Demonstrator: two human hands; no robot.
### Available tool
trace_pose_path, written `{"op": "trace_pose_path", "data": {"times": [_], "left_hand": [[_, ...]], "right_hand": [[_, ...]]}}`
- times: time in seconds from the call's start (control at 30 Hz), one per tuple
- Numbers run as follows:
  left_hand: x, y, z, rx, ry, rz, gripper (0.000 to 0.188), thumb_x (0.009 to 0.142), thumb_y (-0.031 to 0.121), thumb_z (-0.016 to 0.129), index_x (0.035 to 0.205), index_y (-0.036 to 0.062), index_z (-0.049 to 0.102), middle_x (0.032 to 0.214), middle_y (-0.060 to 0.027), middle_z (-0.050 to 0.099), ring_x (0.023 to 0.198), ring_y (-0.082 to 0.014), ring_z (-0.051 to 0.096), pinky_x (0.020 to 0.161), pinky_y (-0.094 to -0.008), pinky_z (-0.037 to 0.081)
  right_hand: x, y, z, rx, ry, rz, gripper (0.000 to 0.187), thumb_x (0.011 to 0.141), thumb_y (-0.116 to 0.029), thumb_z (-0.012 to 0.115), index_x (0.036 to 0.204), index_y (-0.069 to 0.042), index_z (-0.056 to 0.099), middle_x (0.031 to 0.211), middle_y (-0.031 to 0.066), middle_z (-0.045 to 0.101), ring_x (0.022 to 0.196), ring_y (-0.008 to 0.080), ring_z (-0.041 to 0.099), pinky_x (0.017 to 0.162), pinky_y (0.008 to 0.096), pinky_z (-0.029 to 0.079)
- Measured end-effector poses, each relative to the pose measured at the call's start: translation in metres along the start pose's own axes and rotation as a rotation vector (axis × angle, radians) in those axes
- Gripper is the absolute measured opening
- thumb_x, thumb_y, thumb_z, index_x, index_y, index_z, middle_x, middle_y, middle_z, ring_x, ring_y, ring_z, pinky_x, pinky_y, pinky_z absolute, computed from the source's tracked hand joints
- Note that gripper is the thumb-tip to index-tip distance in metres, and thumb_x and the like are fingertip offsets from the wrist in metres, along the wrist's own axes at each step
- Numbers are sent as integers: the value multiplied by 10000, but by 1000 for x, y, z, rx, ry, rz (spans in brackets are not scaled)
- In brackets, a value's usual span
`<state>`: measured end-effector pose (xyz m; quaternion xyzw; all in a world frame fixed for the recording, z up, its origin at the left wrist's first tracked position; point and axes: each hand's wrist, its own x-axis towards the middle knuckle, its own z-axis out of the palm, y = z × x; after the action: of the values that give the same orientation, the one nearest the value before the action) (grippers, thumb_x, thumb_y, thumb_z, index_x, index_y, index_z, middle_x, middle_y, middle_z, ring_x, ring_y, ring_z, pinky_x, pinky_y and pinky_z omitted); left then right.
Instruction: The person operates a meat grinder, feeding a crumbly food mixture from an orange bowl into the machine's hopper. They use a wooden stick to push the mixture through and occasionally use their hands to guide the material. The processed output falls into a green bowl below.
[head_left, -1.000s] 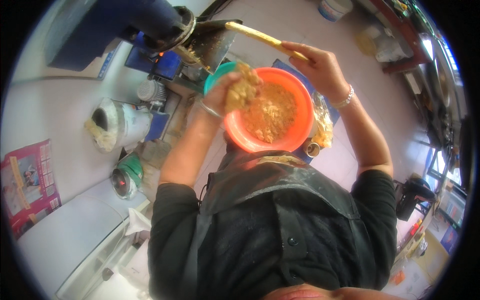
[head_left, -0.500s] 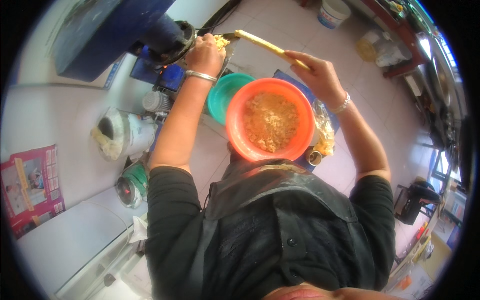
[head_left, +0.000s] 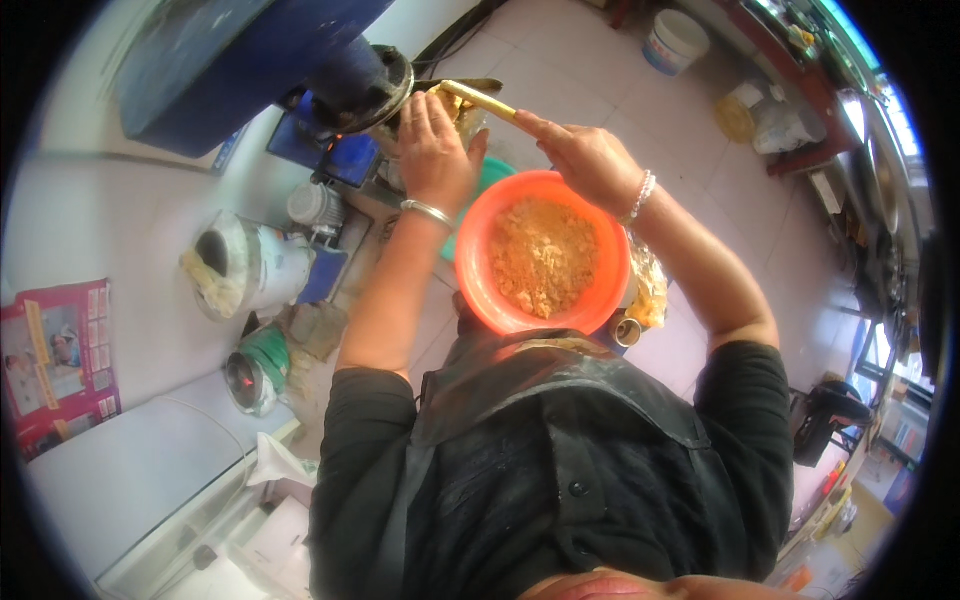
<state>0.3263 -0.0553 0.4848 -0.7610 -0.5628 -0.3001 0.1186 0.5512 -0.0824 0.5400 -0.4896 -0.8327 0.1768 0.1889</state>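
Observation:
An orange bowl (head_left: 470, 272) full of yellow crumbly dough rests against my chest. My left hand (head_left: 436, 150), with a metal bangle at the wrist, presses a lump of the dough down into the mouth of a grinding machine (head_left: 365, 80), palm down. My right hand (head_left: 585, 155), a bead bracelet on its wrist, grips a yellow stick (head_left: 478, 98) that points into the same mouth. A green basin (head_left: 492, 172) sits under the machine, mostly hidden by my hand and the bowl.
The blue motor housing (head_left: 230, 60) fills the upper left. A white bucket (head_left: 250, 265) and a green-rimmed can (head_left: 255, 365) stand on the floor at left. Another white bucket (head_left: 675, 40) and shelves with clutter (head_left: 800, 110) lie at upper right. A plastic bag (head_left: 650, 290) sits beside the bowl.
My left hand lifted a lump of dough out of the orange bowl and carried it up to the machine's mouth. The right hand with the stick stayed near the mouth.

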Motion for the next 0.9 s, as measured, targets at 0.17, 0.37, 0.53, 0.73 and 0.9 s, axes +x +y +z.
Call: {"op": "trace_pose_path", "data": {"times": [0.17, 0.37, 0.53, 0.73, 0.9], "left_hand": [[-5, 4, 12, 90, -16, -57, 899, 904, 565, 580, 1401, -153, 366, 1437, -332, 401, 1367, -443, 373, 1137, -503, 326], [-3, 9, 14, 31, 41, -150, 909, 856, 534, 641, 1384, -155, 369, 1428, -308, 408, 1354, -445, 373, 1129, -520, 324], [-14, 7, 7, 80, 121, -60, 890, 820, 480, 703, 1361, -153, 390, 1406, -292, 429, 1338, -438, 388, 1123, -528, 326], [-10, 8, 4, 154, 37, -31, 806, 834, 469, 685, 1325, -128, 459, 1377, -284, 478, 1294, -426, 449, 1085, -515, 372], [-10, 4, 7, 167, 16, -20, 804, 833, 516, 662, 1292, -123, 493, 1348, -285, 512, 1271, -425, 476, 1081, -508, 377]], "right_hand": [[23, -6, 7, -53, -80, -16, 500, 953, -117, 568, 1443, -173, 491, 858, 186, 695, 715, 341, 682, 656, 433, 553], [48, -9, 8, -169, -131, -31, 440, 975, -147, 555, 1413, -159, 522, 824, 197, 686, 673, 352, 669, 630, 433, 548], [39, 0, -20, -29, 1, -102, 393, 989, -175, 549, 1381, -144, 553, 817, 208, 682, 646, 351, 660, 609, 425, 549], [14, -5, -19, -169, -150, 94, 422, 985, -162, 525, 1405, -126, 527, 731, 190, 657, 640, 335, 670, 610, 423, 542], [50, -14, 7, -77, -142, 6, 408, 993, -170, 515, 1400, -138, 528, 783, 220, 671, 684, 367, 671, 636, 442, 535]]}}
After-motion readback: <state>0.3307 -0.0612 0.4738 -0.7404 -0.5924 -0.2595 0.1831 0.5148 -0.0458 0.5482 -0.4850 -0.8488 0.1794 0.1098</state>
